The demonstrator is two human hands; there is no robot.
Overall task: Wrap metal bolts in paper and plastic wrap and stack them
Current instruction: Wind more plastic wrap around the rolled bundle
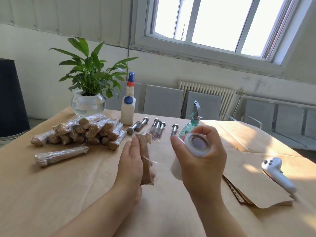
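Note:
My left hand [131, 161] holds a paper-wrapped bolt [146, 161] upright above the table's middle. My right hand [200, 159] grips a roll of plastic wrap [196, 146], and a clear sheet of film stretches from the roll to the wrapped bolt. Several bare metal bolts [158, 124] lie in a row behind my hands. At the left sits a stack of wrapped bolts [85, 130], and one more wrapped bolt [61, 155] lies alone in front of it.
A pile of brown paper sheets [253, 187] lies at the right with a white controller [277, 173] on it. A teal spray bottle [192, 123], a white glue bottle [128, 106] and a potted plant [89, 100] stand at the back of the paper-covered table [68, 194].

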